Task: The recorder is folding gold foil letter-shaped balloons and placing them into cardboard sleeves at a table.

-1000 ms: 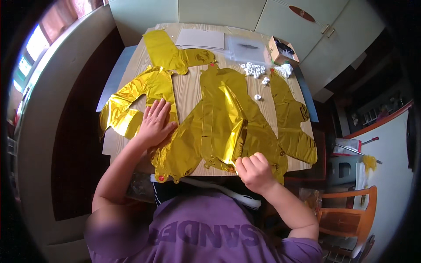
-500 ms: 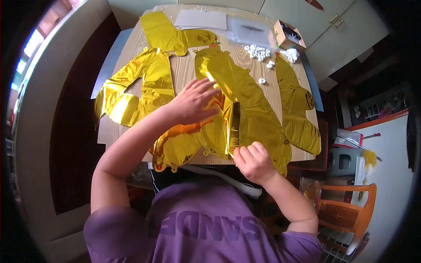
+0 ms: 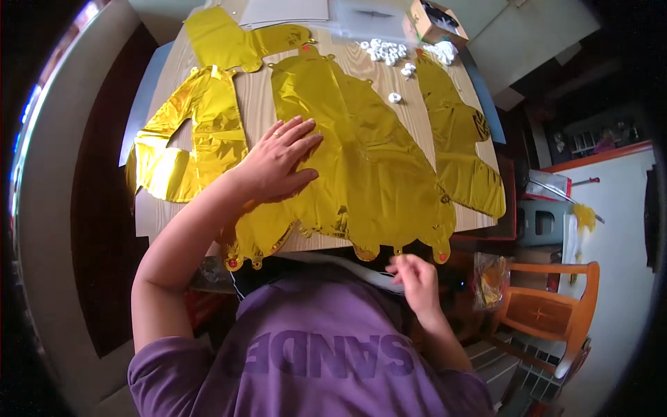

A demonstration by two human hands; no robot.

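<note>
The flat gold foil balloon [image 3: 368,170], overhanging the table's [image 3: 257,101] near edge, seemed best smoothed outward under the left hand [image 3: 283,160], spread open and gripping nothing, the right hand [image 3: 415,283] being half-curled at a lower tab [image 3: 398,251], any pinch unclear.

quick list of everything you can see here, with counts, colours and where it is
large foil sheet: 1, gold, table centre
smaller foil sheets: 3, gold, left, far left and right
table: 1, light wood, beneath the foil
small white rings: uncounted heap, white, far right; one apart, nearer
box: 1, brown, far right corner
clear plastic: count unclear, far edge
flat sheet stack: count unclear, pale, far edge
chair: 1, orange-brown, right
stool: 1, grey, right
shirt: 1, purple, on the person
left hand: 1, bare, on the large sheet
right hand: 1, bare, near edge, grip unclear
</note>
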